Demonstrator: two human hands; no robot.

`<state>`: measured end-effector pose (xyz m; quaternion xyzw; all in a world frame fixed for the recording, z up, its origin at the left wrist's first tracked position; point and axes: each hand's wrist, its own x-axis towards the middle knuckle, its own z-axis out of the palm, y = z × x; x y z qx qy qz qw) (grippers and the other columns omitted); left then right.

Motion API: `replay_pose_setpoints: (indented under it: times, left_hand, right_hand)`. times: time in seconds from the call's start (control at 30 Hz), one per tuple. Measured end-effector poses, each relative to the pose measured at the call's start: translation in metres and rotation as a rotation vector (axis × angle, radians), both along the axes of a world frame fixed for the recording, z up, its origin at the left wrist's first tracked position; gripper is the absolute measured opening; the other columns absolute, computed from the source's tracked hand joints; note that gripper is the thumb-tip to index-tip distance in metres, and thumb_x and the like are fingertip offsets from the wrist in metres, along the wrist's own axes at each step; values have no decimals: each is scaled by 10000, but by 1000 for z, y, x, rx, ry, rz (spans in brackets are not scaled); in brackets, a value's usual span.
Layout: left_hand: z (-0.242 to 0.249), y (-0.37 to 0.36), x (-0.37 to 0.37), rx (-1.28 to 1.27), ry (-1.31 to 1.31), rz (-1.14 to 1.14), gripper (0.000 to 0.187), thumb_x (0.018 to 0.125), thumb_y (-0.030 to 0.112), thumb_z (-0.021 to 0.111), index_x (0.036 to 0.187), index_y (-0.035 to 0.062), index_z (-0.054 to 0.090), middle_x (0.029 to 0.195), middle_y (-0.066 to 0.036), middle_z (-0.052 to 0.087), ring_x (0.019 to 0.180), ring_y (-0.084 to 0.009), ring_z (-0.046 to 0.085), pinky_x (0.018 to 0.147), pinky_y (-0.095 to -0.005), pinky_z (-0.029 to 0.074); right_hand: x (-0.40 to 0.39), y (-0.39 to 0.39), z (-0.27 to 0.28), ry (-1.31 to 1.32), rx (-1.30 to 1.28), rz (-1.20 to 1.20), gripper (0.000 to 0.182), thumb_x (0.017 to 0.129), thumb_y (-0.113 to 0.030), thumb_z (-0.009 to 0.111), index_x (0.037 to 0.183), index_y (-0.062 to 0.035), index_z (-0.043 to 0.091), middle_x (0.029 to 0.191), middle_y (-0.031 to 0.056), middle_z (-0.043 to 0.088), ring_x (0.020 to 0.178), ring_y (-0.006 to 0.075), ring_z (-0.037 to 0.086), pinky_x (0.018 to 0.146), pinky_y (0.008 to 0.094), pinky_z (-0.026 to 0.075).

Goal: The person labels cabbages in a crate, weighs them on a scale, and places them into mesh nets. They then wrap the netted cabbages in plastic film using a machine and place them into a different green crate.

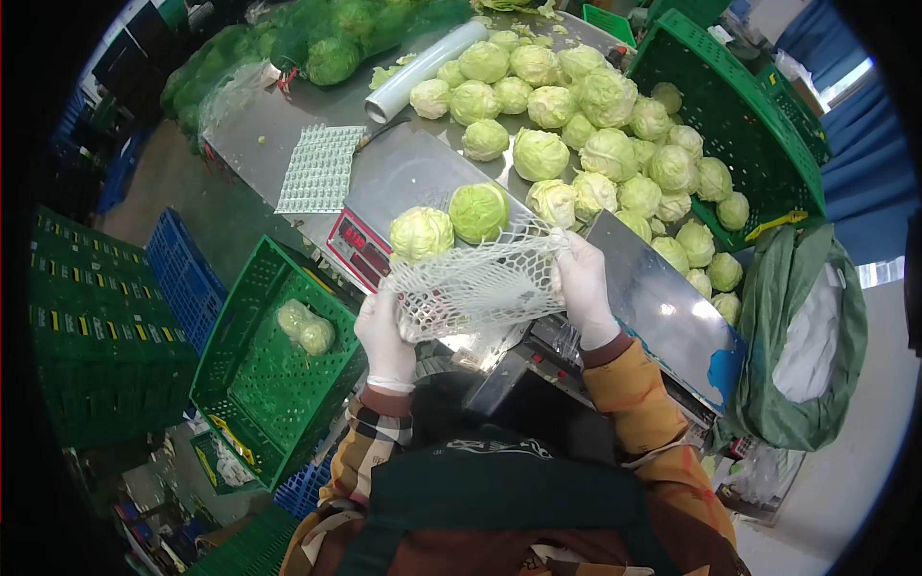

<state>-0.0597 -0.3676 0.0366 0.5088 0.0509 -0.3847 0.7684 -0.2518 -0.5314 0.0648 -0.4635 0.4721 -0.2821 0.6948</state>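
Note:
A white mesh net bag [480, 283] is stretched between my two gloved hands, above the near edge of the scale. My left hand [386, 341] is closed on its left end, and my right hand [586, 288] grips the right end. Just beyond the net, two cabbages sit side by side on the metal scale plate [389, 182]: a paler cabbage [422, 233] on the left and a greener cabbage [478, 212] on the right. The net's lower edge covers part of the scale. A red display [357, 252] shows at the scale's left side.
Loose cabbages [608, 154] pile up beside a tipped green crate [740, 125]. A film roll [427, 72] and a sheet of labels [320, 168] lie on the table. At left, a green crate [254, 394] holds netted cabbages [305, 326]. A green sack [802, 336] hangs at right.

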Motion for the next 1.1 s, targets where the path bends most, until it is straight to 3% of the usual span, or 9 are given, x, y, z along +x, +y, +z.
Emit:
replay_pose_setpoints:
  times: [0.07,0.17,0.27,0.33,0.5,0.57,0.63,0.7,1.1]
  left_hand:
    - [2,-19,2,2,-15,60,227,941,146,577,738,125,478,568,60,402,413,-36,333,377,-218,261]
    - [-6,-31,6,-30,-56,63,137,961,191,541,849,126,496,588,54,386,432,-57,362,368,-216,248]
    - [-20,-57,13,116,-163,92,173,978,255,514,1023,99,454,687,12,451,480,-80,422,383,-238,315]
    - [-65,-66,25,186,-364,105,345,984,271,492,1236,44,429,961,-106,554,832,-193,541,729,-301,445]
    - [-60,-73,53,304,-916,-212,472,965,254,479,1345,-18,415,1211,-214,548,1115,-324,487,990,-374,358]
    - [-45,-81,54,216,-717,-268,443,1014,254,311,1260,-33,542,1236,-119,585,1137,-221,548,1002,-322,396]
    - [-94,-86,83,143,-912,-289,440,966,273,375,1246,-25,534,1190,-202,581,1090,-280,542,936,-360,418]
    - [-89,-91,97,122,-357,-407,438,977,270,353,1253,-22,527,1164,-156,613,1006,-221,598,871,-353,473]
    - [-40,-27,53,-609,598,-826,605,941,421,424,1393,18,400,1353,-151,505,1255,-260,491,1065,-414,402]
  right_hand:
    - [14,-1,-7,92,-581,-109,133,918,-60,519,890,18,622,694,36,620,644,95,533,603,267,448]
    - [26,-26,-18,232,-766,-102,163,940,-112,545,944,26,632,716,39,600,690,47,483,624,229,423]
    - [51,-57,-39,313,-758,-118,135,884,-82,540,949,-2,628,720,112,601,643,149,515,622,281,441]
    - [62,-71,-47,437,-722,-63,173,862,-102,528,979,-42,642,763,204,621,644,291,551,650,328,466]
    - [89,-111,-104,334,-897,-17,254,879,-159,518,1052,-42,662,808,191,660,705,259,613,710,361,486]
    - [91,-117,-93,374,-428,208,297,902,-180,499,1080,-3,659,838,160,687,749,212,627,747,344,489]
    - [94,-127,-103,313,-359,248,334,935,-197,474,1083,41,655,894,126,704,816,188,631,790,328,484]
    - [97,-136,-116,167,-238,282,348,952,-204,462,1092,50,654,957,117,701,860,187,631,813,322,479]
    - [44,-37,6,-319,45,581,338,1007,-225,440,1164,11,626,1128,94,667,1002,151,620,864,301,493]
